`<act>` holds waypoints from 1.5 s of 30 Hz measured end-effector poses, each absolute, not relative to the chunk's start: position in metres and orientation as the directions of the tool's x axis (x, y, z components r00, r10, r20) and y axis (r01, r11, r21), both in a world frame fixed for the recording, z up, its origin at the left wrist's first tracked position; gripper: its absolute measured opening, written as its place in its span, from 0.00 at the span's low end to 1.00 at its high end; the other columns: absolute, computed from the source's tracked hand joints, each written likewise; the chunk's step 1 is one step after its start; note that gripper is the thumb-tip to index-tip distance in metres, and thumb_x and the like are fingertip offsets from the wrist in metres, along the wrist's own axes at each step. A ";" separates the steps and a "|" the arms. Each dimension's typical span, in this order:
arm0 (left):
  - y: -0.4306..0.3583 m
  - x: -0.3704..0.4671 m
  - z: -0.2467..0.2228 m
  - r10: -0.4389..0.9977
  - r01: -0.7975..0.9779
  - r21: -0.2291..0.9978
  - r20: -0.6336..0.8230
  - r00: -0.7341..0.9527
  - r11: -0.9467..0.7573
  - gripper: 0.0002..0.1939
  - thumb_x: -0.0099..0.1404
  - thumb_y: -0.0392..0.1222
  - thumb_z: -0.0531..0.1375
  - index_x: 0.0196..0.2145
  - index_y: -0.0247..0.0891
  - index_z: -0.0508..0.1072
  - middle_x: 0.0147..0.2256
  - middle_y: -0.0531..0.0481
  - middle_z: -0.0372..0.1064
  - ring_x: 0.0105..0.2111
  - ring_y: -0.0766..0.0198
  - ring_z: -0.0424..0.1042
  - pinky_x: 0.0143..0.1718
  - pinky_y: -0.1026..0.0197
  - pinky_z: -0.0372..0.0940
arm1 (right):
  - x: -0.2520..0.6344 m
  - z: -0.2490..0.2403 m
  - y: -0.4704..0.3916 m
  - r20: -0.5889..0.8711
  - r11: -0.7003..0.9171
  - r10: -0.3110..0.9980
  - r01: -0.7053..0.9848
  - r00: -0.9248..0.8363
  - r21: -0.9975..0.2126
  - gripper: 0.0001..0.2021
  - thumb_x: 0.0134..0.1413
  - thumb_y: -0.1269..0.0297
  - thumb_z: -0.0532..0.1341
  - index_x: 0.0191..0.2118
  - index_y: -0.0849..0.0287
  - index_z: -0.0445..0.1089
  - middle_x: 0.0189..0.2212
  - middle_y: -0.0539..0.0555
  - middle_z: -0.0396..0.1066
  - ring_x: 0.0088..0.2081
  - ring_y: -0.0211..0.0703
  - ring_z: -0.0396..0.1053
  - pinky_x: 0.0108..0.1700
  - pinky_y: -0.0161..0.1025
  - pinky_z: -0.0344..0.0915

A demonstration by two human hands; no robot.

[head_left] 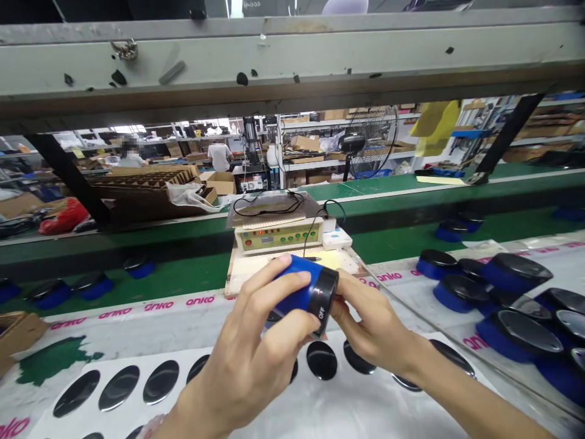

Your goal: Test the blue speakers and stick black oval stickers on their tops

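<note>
My left hand (256, 344) is wrapped round a short blue cylindrical device (297, 296) with a black end band marked "OFF". The device is tilted, with its black end turned to the right. At that end my right hand (377, 320) has its fingers bent and touching the rim; the fingertips and whatever they may pinch are hidden behind it. Below both hands lies a white sheet (283, 414) bearing rows of glossy black oval discs (322, 360), partly covered by my hands and forearms.
More blue-and-black devices (521, 335) crowd the right side. Others (91, 285) stand on the green belt (183, 268) behind. A control box (278, 235) with buttons sits centrally at the back. Overhead runs a shelf beam (292, 58). A cable (411, 311) crosses the right side.
</note>
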State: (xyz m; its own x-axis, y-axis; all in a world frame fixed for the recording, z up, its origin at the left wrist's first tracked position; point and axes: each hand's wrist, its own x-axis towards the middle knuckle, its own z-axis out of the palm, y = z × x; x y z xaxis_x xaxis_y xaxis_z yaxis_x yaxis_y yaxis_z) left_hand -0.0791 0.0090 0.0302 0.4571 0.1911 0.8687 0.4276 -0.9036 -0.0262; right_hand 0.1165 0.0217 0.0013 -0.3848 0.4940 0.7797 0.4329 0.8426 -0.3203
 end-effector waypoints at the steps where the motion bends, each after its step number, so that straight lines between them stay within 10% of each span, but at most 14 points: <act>1: 0.009 -0.079 0.031 0.202 0.425 -0.013 0.866 0.456 -0.905 0.19 0.56 0.23 0.62 0.42 0.37 0.63 0.50 0.42 0.63 0.58 0.52 0.61 0.57 0.46 0.64 | 0.117 0.001 0.022 0.778 0.845 0.492 0.428 -0.390 -0.320 0.08 0.60 0.76 0.50 0.35 0.56 0.60 0.27 0.52 0.63 0.30 0.43 0.66 0.31 0.38 0.67; 15: 0.001 -0.086 0.038 0.319 0.499 0.051 0.823 0.469 -0.865 0.13 0.58 0.28 0.64 0.28 0.38 0.61 0.52 0.43 0.63 0.57 0.53 0.62 0.56 0.51 0.64 | 0.112 -0.004 0.020 0.775 0.878 0.444 0.392 -0.450 -0.276 0.08 0.59 0.77 0.52 0.41 0.59 0.63 0.31 0.56 0.68 0.33 0.43 0.68 0.32 0.37 0.68; 21: 0.005 -0.088 0.040 0.302 0.393 0.117 0.840 0.451 -0.912 0.24 0.57 0.33 0.67 0.48 0.35 0.62 0.51 0.41 0.66 0.57 0.56 0.62 0.60 0.51 0.60 | 0.112 -0.007 0.020 0.803 0.880 0.429 0.392 -0.415 -0.267 0.09 0.59 0.79 0.52 0.41 0.59 0.63 0.31 0.55 0.68 0.32 0.42 0.68 0.31 0.36 0.67; 34: 0.005 -0.090 0.038 0.345 0.449 0.127 0.826 0.447 -0.885 0.21 0.54 0.30 0.68 0.43 0.35 0.64 0.46 0.43 0.66 0.53 0.56 0.65 0.57 0.52 0.61 | 0.114 -0.006 0.019 0.771 0.868 0.441 0.438 -0.460 -0.235 0.04 0.63 0.70 0.53 0.37 0.61 0.63 0.29 0.57 0.67 0.30 0.42 0.66 0.28 0.36 0.64; 41: 0.016 -0.097 0.038 0.422 0.323 0.291 0.766 0.485 -0.901 0.48 0.52 0.47 0.70 0.63 0.40 0.48 0.55 0.40 0.61 0.52 0.56 0.65 0.55 0.54 0.62 | 0.119 0.004 0.016 0.784 0.879 0.318 0.475 -0.534 -0.033 0.14 0.68 0.67 0.47 0.33 0.61 0.66 0.22 0.53 0.66 0.23 0.38 0.61 0.22 0.35 0.55; 45: 0.020 -0.112 0.050 0.484 0.472 0.191 0.597 0.640 -0.860 0.39 0.55 0.44 0.68 0.60 0.39 0.57 0.53 0.43 0.66 0.51 0.55 0.66 0.53 0.56 0.63 | 0.121 0.012 0.010 0.717 0.818 0.262 0.543 -0.646 0.190 0.12 0.66 0.69 0.51 0.32 0.61 0.67 0.19 0.50 0.63 0.19 0.37 0.57 0.20 0.38 0.50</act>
